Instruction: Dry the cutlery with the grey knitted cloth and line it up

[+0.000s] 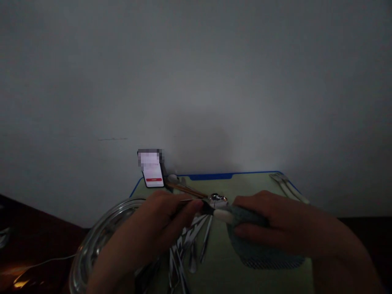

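A white-handled piece of cutlery (223,215) spans the gap between my hands, above the pale green board. My left hand (171,220) pinches its metal end, so the head is hidden and its kind cannot be made out. My right hand (263,220) is closed on a grey-green cloth (268,255) with a striped edge, which is wrapped about the handle. Beneath my hands lies a loose pile of metal cutlery (191,241), partly covered by my left hand. Just beyond my fingers are shiny spoon heads (218,197).
A large glass bowl (80,257) stands at the left, partly behind my left arm. A lit phone (154,173) leans against the wall behind the blue-edged board (251,178). Chopsticks (190,189) lie near it. White-handled forks (289,188) rest at the far right corner.
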Demonstrator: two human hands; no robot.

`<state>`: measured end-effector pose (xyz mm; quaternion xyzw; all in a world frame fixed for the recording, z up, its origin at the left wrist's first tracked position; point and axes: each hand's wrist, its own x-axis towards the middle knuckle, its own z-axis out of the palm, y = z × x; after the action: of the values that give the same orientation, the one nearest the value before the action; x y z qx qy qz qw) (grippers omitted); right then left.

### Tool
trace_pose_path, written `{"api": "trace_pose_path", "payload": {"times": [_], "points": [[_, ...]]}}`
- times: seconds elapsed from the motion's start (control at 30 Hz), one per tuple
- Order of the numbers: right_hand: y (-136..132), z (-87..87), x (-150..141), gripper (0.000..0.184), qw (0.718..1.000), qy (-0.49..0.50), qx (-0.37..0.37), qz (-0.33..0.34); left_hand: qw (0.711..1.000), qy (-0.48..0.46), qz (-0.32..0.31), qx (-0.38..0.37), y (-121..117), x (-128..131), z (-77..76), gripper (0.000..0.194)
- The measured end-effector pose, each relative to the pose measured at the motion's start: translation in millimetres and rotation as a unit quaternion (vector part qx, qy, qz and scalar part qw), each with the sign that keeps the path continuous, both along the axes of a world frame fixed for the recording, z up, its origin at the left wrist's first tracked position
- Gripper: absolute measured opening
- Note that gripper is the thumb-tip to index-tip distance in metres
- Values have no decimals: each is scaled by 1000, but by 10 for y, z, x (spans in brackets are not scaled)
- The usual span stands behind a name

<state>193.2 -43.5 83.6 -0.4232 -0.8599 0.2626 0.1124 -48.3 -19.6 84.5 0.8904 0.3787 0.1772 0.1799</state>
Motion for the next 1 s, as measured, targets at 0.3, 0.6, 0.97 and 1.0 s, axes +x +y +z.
{"api": "trace_pose_path", "payload": {"times": [0.3, 0.6, 0.97, 1.0], "points": [[35, -45, -227, 25, 999, -15, 44, -20, 994, 37, -24, 97, -87, 264, -4, 38], [49, -74, -100, 32, 1000, 0, 8, -9, 999, 28, -28, 34, -12, 169, -3, 32], [-2, -61, 69, 29, 999, 30, 5, -11, 1000, -23, 11, -13, 48, -112, -28, 28], [-9, -60, 49, 30, 1000, 23, 6, -9, 1000, -20, 14, -14, 47, -118, -29, 27]]}}
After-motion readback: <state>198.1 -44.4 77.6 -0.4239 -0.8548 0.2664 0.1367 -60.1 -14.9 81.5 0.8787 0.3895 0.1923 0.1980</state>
